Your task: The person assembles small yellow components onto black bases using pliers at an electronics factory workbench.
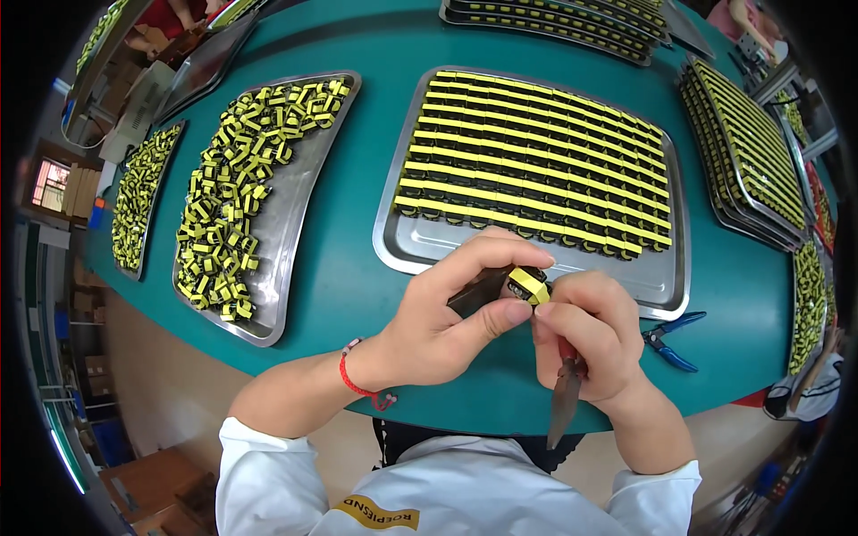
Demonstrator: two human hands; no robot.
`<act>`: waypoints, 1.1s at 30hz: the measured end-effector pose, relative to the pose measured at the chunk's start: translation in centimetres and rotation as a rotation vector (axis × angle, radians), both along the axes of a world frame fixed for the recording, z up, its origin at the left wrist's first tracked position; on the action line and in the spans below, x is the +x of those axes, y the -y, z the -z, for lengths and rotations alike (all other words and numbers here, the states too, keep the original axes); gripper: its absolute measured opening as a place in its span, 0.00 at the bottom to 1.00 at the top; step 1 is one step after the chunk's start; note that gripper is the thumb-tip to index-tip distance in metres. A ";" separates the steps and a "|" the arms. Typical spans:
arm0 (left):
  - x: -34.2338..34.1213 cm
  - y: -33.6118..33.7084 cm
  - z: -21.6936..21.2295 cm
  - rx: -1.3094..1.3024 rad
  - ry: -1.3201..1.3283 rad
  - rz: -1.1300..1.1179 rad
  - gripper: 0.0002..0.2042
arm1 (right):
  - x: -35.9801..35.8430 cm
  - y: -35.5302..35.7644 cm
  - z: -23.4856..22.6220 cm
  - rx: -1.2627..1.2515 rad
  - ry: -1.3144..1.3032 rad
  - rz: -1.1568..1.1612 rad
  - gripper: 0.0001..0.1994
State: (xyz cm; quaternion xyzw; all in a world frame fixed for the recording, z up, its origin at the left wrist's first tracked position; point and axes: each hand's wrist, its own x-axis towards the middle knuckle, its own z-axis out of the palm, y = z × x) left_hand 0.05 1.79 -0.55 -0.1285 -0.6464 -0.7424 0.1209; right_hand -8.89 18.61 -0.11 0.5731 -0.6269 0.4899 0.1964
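A small black component wrapped in yellow tape point(531, 285) is pinched between the thumb and fingers of my left hand point(438, 317), above the table's near edge. My right hand point(592, 335) is closed around a red-handled tool with a flat, brownish blade point(563, 406) pointing down toward me. Its thumb and forefinger tips also touch the component's right side. Behind my left fingers, a dark brown piece is partly hidden; I cannot tell what it is. Just beyond my hands lies a metal tray point(407, 255) with similar components in straight rows, its near strip bare.
Blue-handled pliers point(670, 341) lie right of my right hand on the green table point(335, 268). A metal tray point(299, 232) of loose components stands left, another point(143, 201) beyond it. Stacked trays point(746, 152) of rows rise at right, more point(554, 27) at the far edge. Other people work nearby.
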 end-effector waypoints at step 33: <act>-0.2 0.8 -1.1 -0.549 -0.320 -0.523 0.20 | 0.6 -1.0 -3.1 0.459 1.775 -0.986 0.19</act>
